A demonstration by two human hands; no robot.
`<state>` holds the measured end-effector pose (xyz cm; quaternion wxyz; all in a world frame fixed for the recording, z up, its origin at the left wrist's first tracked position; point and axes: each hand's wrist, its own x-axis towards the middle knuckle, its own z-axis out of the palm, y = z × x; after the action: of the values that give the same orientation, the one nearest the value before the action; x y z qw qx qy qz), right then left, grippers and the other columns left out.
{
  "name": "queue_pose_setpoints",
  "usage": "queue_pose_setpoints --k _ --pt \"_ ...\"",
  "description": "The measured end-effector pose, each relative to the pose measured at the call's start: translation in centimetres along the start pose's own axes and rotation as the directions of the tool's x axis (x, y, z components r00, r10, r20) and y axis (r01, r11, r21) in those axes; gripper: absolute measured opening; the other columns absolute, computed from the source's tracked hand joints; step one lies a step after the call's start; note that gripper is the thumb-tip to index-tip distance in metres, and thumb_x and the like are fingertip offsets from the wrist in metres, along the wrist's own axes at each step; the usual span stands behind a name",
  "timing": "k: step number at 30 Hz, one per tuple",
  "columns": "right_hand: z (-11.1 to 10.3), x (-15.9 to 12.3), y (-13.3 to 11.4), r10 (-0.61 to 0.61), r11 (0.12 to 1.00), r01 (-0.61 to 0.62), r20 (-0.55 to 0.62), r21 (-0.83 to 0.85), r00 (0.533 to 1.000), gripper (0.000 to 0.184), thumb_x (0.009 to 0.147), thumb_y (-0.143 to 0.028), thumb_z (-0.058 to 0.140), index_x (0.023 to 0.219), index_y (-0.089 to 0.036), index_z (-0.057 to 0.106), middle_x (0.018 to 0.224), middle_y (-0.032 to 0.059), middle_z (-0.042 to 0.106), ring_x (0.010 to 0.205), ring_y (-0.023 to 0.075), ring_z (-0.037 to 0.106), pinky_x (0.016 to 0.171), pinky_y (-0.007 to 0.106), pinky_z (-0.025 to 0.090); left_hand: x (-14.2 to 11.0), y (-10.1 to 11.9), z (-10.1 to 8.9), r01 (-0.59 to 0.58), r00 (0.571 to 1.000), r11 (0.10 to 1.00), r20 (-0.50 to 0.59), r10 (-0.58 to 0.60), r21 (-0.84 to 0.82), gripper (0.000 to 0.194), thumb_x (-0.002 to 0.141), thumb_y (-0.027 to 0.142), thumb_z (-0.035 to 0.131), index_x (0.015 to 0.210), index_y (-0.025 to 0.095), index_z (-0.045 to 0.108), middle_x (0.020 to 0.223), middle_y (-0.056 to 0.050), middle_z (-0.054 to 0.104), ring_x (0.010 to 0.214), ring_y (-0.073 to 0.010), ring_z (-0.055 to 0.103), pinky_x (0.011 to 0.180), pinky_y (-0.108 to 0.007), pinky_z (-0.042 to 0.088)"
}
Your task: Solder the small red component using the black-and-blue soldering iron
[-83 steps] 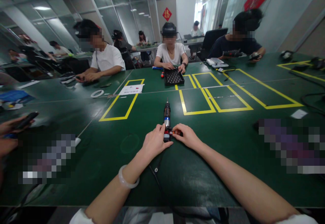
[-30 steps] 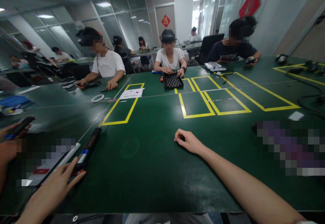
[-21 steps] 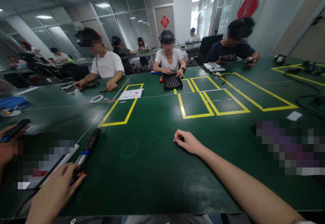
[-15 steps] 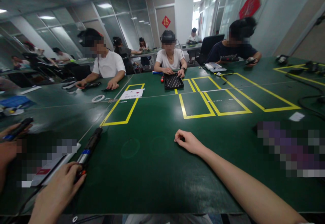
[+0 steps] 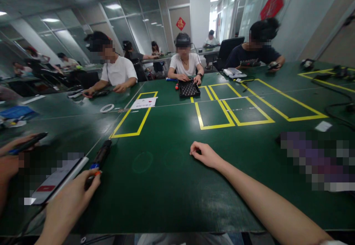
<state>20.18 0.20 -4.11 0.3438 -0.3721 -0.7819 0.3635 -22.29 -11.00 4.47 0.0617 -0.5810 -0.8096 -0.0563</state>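
The left hand [image 5: 69, 204] covers the near end of the electric screwdriver [image 5: 100, 156].

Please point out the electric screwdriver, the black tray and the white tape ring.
electric screwdriver [image 5: 101, 155]: head view, black body.
black tray [image 5: 189, 88]: head view, gridded inside.
white tape ring [image 5: 107, 108]: head view, near rim.

Screwdriver [image 5: 100, 157] lies at 10 o'clock by left hand [image 5: 69, 204], right hand [image 5: 204, 154] ctr table [image 5: 172, 197], tray [image 5: 189, 88] 12 o'clock.

The table [image 5: 172, 185] looks smooth, faintly glossy green; the electric screwdriver [image 5: 100, 157] matt black plastic.
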Motion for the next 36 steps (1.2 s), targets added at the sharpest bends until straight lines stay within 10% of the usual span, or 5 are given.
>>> queue_pose_setpoints --k 5,9,14,22,36 --pt "-0.1 0.1 0.0 0.011 0.999 -0.012 -0.006 -0.052 1.0 0.006 0.084 -0.016 0.054 0.079 -0.018 0.058 0.079 0.0014 0.064 0.072 0.0146 0.057 0.068 0.025 0.042 0.6 10.5 -0.6 -0.299 0.934 0.896 0.091 0.345 -0.328 0.036 0.087 0.048 0.04 0.108 0.023 0.056 0.101 -0.004 0.068 0.087 -0.0205 0.064 0.075 -0.03 0.047" --pt "-0.2 0.0 0.0 0.018 1.0 -0.018 -0.012 -0.016 1.0 0.009 0.086 -0.022 0.053 0.08 -0.018 0.057 0.076 0.0006 0.062 0.071 0.0142 0.056 0.067 0.025 0.042 1.5 19.3 0.6 -0.529 0.761 0.627 0.006 0.648 -0.571 0.031 0.09 0.038 0.04 0.107 0.023 0.061 0.102 -0.004 0.065 0.092 -0.0176 0.06 0.081 -0.029 0.046" --pt "0.0 -0.2 0.3 0.022 0.985 -0.013 -0.048 0.175 0.999 0.021 0.085 -0.02 0.053 0.105 -0.02 0.048 0.079 -0.0016 0.06 0.067 0.0116 0.056 0.067 0.024 0.045 3.0 26.1 4.3 -0.346 0.717 0.389 0.027 0.697 -0.854 0.026 0.084 0.034 0.054 0.104 0.02 0.06 0.09 -0.003 0.063 0.081 -0.0143 0.06 0.072 -0.026 0.045" --pt "0.0 0.1 0.9 0.032 0.994 -0.021 -0.107 0.107 0.994 0.021 0.084 -0.019 0.054 0.104 -0.02 0.049 0.08 -0.0009 0.06 0.067 0.0116 0.055 0.065 0.024 0.045 3.0 27.4 8.0 0.035 0.734 0.21 0.168 0.658 -0.977 0.025 0.076 0.036 0.065 0.089 0.014 0.062 0.081 -0.002 0.065 0.071 -0.0112 0.057 0.07 -0.025 0.044" --pt "-0.4 0.0 0.9 0.035 0.998 -0.027 -0.148 0.056 0.988 0.013 0.085 -0.026 0.057 0.095 -0.019 0.054 0.082 0.0009 0.06 0.072 0.0135 0.056 0.067 0.025 0.045 2.7 26.8 8.0 -0.004 0.729 0.186 0.124 0.673 -0.982 0.028 0.077 0.035 0.065 0.096 0.015 0.062 0.092 -0.005 0.065 0.087 -0.0156 0.061 0.082 -0.03 0.046"
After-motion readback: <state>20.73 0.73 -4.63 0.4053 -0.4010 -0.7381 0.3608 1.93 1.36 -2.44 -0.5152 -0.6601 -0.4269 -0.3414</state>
